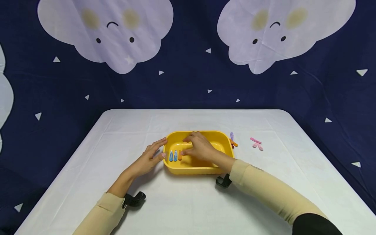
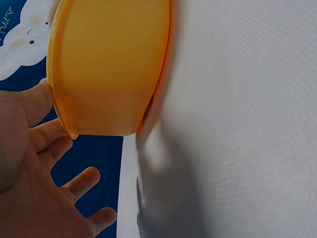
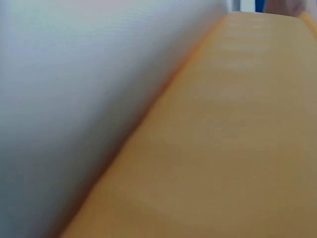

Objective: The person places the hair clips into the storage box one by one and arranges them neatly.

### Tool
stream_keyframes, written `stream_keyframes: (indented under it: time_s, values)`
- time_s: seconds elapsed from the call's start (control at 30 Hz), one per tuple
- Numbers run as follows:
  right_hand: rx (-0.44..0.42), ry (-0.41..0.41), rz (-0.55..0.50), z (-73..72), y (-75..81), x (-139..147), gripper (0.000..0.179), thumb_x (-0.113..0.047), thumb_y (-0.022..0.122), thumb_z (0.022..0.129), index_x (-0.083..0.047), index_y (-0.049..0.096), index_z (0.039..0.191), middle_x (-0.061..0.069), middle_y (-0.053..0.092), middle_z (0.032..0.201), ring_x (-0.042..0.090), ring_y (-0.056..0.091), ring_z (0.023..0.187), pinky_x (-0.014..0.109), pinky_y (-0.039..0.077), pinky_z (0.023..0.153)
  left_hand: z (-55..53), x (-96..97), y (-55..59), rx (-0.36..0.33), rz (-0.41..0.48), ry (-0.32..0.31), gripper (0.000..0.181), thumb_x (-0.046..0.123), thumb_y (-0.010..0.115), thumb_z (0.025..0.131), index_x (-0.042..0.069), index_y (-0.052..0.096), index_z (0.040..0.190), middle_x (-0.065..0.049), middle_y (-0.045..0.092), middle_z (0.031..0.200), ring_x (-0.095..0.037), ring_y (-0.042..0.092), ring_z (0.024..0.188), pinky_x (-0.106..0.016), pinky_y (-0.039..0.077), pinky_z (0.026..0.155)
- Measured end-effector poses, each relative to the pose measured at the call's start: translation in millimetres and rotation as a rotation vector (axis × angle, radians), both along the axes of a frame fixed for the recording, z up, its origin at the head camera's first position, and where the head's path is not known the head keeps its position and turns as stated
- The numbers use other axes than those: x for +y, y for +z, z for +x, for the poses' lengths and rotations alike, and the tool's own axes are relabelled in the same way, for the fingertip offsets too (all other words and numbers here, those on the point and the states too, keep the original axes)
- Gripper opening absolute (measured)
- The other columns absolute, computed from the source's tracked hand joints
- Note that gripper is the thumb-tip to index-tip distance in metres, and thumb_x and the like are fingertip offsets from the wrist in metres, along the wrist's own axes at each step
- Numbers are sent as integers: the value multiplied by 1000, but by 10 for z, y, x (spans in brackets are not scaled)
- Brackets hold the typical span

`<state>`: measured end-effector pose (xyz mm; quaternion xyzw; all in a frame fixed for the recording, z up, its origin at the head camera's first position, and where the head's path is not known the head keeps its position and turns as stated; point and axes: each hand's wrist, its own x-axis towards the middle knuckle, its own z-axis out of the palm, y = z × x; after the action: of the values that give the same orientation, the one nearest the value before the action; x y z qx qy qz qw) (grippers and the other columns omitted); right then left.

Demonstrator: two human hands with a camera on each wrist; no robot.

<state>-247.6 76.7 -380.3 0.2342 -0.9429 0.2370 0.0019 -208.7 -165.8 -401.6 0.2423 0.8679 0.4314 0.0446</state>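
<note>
A yellow plastic basin [image 1: 194,170] sits on the white table. My left hand [image 1: 149,158] rests against its left end, thumb and fingertips at the rim, other fingers spread loosely, as the left wrist view shows. Two blue hair clips [image 1: 173,156] lie side by side on the basin floor at the left. Beside them is an orange hair clip [image 1: 180,155]. My right hand [image 1: 201,147] reaches into the basin over the front rim, its thumb tip right at the orange clip and its fingers spread apart from the thumb. The right wrist view shows mostly the basin's outer wall [image 3: 223,148].
Just right of the basin lies a small group of hair clips, a purple one [image 1: 232,136] and an orange one [image 1: 234,143] among them. Farther right are several pink hair clips [image 1: 256,141]. A dark blue cloud-patterned cloth [image 1: 188,81] hangs behind the table.
</note>
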Motion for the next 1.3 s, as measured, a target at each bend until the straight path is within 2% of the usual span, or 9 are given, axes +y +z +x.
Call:
stream_keyframes:
  time_s: [0.33, 0.57, 0.8, 1.07, 1.3]
  values:
    - [-41, -46, -65, 6, 184, 250, 53, -38, 75, 79, -10, 63, 122, 6, 58, 116, 23, 46, 110, 38, 43, 97, -3, 6, 4, 1, -11, 8, 51, 27, 49, 99, 12, 35, 145, -4, 22, 158, -36, 19, 141, -66, 15, 111]
    - [27, -51, -94, -10, 307, 424, 53, -39, 75, 78, -10, 63, 122, 6, 60, 114, 25, 49, 110, 42, 43, 95, 2, -5, 8, 1, -23, 10, 51, 28, 48, 99, 13, 35, 146, -4, 22, 158, -35, 19, 141, -67, 14, 111]
    - [44, -77, -120, -55, 417, 587, 54, -40, 74, 79, -11, 62, 123, 6, 59, 115, 25, 51, 109, 42, 46, 93, 9, -5, 29, 3, -20, 7, 52, 30, 48, 99, 12, 34, 146, -4, 22, 158, -35, 18, 142, -67, 13, 111]
    - [31, -106, -152, -141, 450, 797, 56, -45, 72, 80, -14, 60, 126, 5, 59, 118, 25, 51, 112, 43, 46, 93, 12, 1, 23, 1, -24, 10, 54, 32, 49, 98, 12, 34, 146, -3, 22, 158, -35, 19, 142, -66, 13, 111]
    - [-9, -172, -199, -234, 433, 1019, 57, -48, 70, 80, -17, 59, 127, 5, 57, 123, 30, 51, 115, 46, 43, 98, 9, -1, 29, -2, -27, 10, 54, 32, 48, 98, 12, 33, 146, -3, 22, 158, -35, 18, 142, -66, 12, 111]
